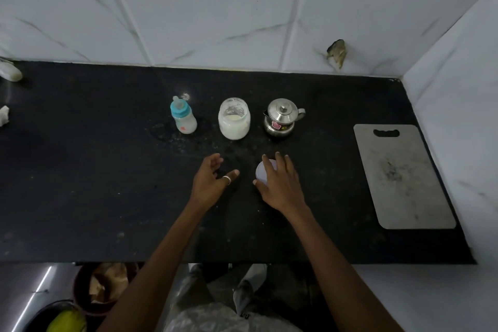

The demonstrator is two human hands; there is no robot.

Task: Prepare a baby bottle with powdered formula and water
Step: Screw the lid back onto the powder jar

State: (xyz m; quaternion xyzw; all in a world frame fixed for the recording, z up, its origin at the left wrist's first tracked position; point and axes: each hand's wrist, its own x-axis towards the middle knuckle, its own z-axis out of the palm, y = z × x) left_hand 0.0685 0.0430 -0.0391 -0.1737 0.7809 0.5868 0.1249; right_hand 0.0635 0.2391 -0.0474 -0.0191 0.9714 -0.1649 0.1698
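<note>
A baby bottle (183,118), an uncapped powder jar (234,122) and a steel kettle (281,120) are aligned left to right at the centre of the black countertop (107,170). Below them, a white lid (262,171) is gripped by the right hand (280,183); the left hand (210,183) beside it is held loosely open, holding nothing. A cutting board (401,178) is seen at right
</note>
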